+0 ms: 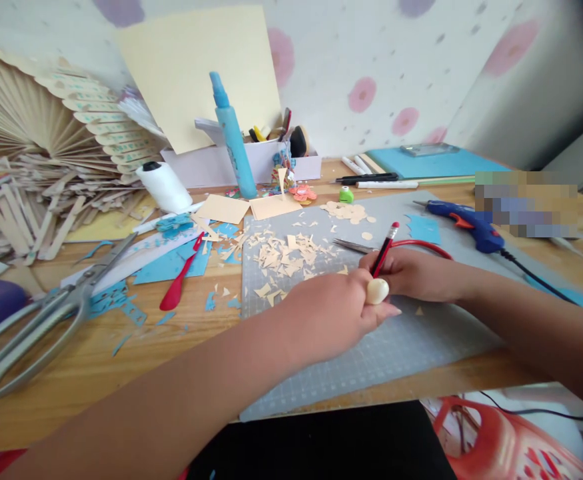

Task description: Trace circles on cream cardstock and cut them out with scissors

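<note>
My left hand [338, 303] is closed over the mat, its fingers curled around a small rounded cream piece [377, 291] that looks like curved paper. Against it, my right hand [416, 273] is closed with its fingertips at a red and black pencil [385, 250]. The pencil leans between both hands, eraser end up; its lower end is hidden by the fingers. Just beyond my right hand lie small red-handled scissors [354, 245]. Cream paper scraps [291, 253] are strewn left of the hands, and cut paper discs [346, 211] lie farther back on the grey cutting mat [371, 373].
A blue glue gun [464, 223] with a black cord lies at right. Large metal scissors [71, 300], a red spatula-like tool [181, 277] and blue paper scraps occupy the left. A blue spray bottle [236, 147], white thread spool [164, 187] and green punch [346, 194] stand behind.
</note>
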`<state>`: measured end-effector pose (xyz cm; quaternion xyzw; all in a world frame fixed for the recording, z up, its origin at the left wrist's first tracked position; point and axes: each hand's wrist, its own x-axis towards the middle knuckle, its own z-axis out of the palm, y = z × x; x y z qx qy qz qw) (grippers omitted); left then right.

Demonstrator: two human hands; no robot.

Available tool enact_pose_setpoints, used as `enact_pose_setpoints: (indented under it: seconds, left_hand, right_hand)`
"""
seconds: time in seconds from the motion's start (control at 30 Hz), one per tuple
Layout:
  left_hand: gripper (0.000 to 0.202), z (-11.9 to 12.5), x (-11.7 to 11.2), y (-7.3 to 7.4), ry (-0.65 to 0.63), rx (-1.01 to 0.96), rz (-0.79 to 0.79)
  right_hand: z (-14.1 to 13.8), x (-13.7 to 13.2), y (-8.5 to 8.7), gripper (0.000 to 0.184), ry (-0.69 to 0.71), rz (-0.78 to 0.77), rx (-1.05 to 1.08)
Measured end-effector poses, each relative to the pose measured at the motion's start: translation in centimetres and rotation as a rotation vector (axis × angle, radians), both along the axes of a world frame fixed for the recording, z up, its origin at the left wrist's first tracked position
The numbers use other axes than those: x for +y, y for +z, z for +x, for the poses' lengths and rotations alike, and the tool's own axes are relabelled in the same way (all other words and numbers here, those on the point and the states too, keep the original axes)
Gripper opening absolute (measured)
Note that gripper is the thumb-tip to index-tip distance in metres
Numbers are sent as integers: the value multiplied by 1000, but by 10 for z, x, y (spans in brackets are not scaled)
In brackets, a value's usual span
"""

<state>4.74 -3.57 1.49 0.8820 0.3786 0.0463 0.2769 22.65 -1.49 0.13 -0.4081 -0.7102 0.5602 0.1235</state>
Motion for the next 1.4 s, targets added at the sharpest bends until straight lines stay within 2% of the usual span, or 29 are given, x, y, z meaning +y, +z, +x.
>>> enact_pose_setpoints:
  seconds: [0.23, 0.57, 0.67, 0.83, 0.97, 1.1, 1.17, 1.27, 1.4]
  left_hand:
    - [35, 0, 2, -1, -25, 30, 22]
    - [35, 0, 1, 0, -36, 56, 62]
    - [34, 0, 3, -2, -50, 46, 81]
    - [35, -1, 3, -5, -46, 41, 108]
    - [36, -1, 0, -3, -35, 65, 108]
    - [35, -2, 0, -1, -45, 72, 101]
    - [35, -1, 0, -1, -42, 69, 79]
    - [35, 0, 0, 0, -37, 55, 43]
    - [34, 3, 1, 1, -10, 65, 21]
  right_hand:
    - [-6, 2, 2, 10, -72, -131, 16]
    - [-17, 13, 3, 4, -44, -284, -31]
    - [-24, 15, 9, 6, -3, -247, -80]
    - [-30, 23, 13, 14, 168, -169, -141]
    - [-34, 31, 11, 19, 238, -196, -179]
    - [-34, 33, 9, 13, 260, -222, -190]
    - [-29, 28, 10, 5, 195, -182, -132]
    - [-13, 4, 11, 6, -40, -18, -21]
    - [4, -54, 1, 7, -510, 431, -5]
